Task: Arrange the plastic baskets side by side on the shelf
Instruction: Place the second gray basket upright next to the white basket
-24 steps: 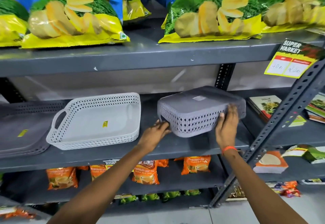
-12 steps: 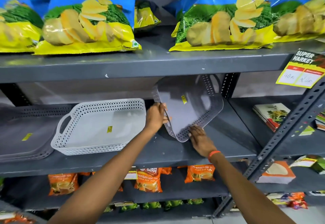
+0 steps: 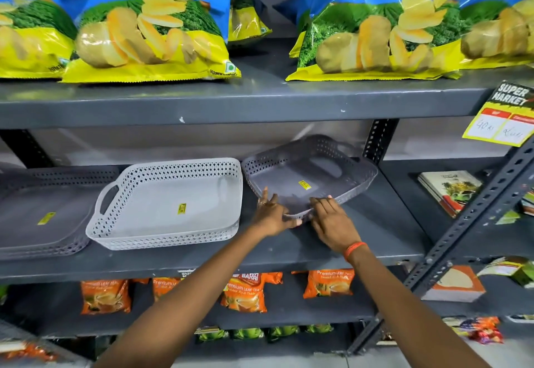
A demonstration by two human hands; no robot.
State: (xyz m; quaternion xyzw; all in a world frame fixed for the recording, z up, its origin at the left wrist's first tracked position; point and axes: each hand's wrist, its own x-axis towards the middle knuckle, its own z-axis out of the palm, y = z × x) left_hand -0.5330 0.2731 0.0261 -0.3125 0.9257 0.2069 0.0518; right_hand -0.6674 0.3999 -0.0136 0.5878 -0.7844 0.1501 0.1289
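A dark grey perforated plastic basket (image 3: 315,171) lies open side up on the middle shelf (image 3: 361,237), just right of a light grey basket (image 3: 173,203). It sits turned at an angle, one corner pointing toward me. My left hand (image 3: 274,214) and my right hand (image 3: 332,223) both grip its near rim at that corner. A stack of dark grey baskets (image 3: 40,211) rests at the far left of the same shelf. Each basket carries a small yellow sticker inside.
The upper shelf (image 3: 260,101) hangs low over the baskets and holds large chip bags (image 3: 150,29). A slotted upright post (image 3: 378,139) stands behind the dark basket. Orange tea packets (image 3: 248,292) fill the shelf below. Books (image 3: 450,188) lie on the neighbouring rack.
The dark grey basket went from upside down, through standing on edge, to lying open side up on the shelf. Both hands moved to its near rim.
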